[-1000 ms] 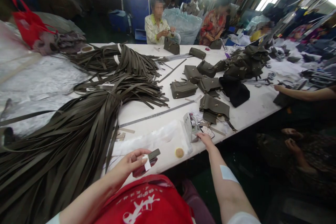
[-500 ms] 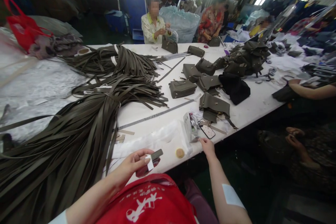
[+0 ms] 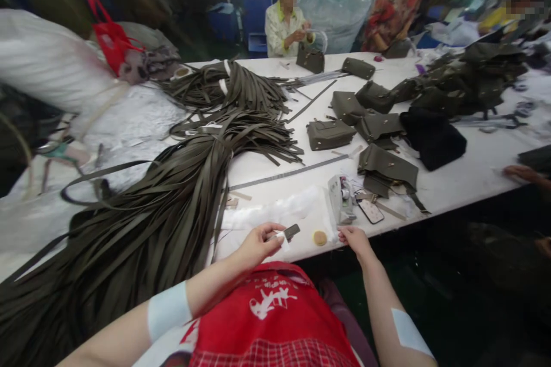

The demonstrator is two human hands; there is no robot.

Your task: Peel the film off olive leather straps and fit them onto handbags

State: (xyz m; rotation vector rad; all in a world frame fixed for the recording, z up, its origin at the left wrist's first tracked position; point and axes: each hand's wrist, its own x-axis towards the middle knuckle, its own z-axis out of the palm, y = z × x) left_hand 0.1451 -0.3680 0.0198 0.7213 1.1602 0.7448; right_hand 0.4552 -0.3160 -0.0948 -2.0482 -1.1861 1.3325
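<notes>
My left hand point(image 3: 263, 242) is closed on a small dark olive leather tab point(image 3: 292, 231) and a white slip point(image 3: 284, 239), over the near edge of the table. Its fingers cover part of both. My right hand point(image 3: 356, 242) pinches with thumb and fingers at the table edge; whatever lies between them is too small to make out. Just beyond it stands an open grey-and-white box point(image 3: 342, 198) with small items inside. A round yellowish disc point(image 3: 319, 238) lies between my hands. Clear plastic film point(image 3: 275, 212) is spread behind my left hand.
Long olive straps point(image 3: 172, 212) are heaped at the left. Olive bags point(image 3: 390, 166) and a black cloth item point(image 3: 434, 137) lie to the right, near a phone-like flat thing point(image 3: 371, 211). A grey strip point(image 3: 288, 173) crosses the white table point(image 3: 267, 180). Co-workers point(image 3: 288, 26) sit opposite.
The view has turned left and down, so the scene sits further right. My hands are slightly closer together. The left still holds the tab and slip; the right stays by the box.
</notes>
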